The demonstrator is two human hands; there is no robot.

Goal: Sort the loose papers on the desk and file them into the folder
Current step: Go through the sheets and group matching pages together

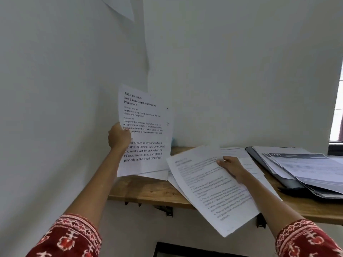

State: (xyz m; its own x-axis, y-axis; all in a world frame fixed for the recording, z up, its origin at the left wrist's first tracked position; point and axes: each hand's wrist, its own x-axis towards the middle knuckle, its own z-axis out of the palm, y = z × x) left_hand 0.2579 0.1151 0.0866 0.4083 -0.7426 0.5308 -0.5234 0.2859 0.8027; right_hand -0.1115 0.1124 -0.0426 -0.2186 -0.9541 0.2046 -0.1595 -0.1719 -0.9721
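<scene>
My left hand (pixel 118 136) grips the left edge of a printed sheet (pixel 146 115), held upright near the wall corner above the wooden desk (pixel 148 190). My right hand (pixel 233 168) holds a second printed sheet (pixel 209 190), thumb on top, tilted and reaching past the desk's front edge. Under it lie more loose papers (pixel 241 153), spread over the middle of the desk. A dark open folder (pixel 289 182) lies at the right end of the desk, with several sheets (pixel 315 169) stacked in it.
The desk is a narrow wall-mounted shelf on black brackets (pixel 168 210). White walls meet in a corner behind the upright sheet. A window frame (pixel 336 143) shows at the far right. A dark object (pixel 185 250) sits below the desk.
</scene>
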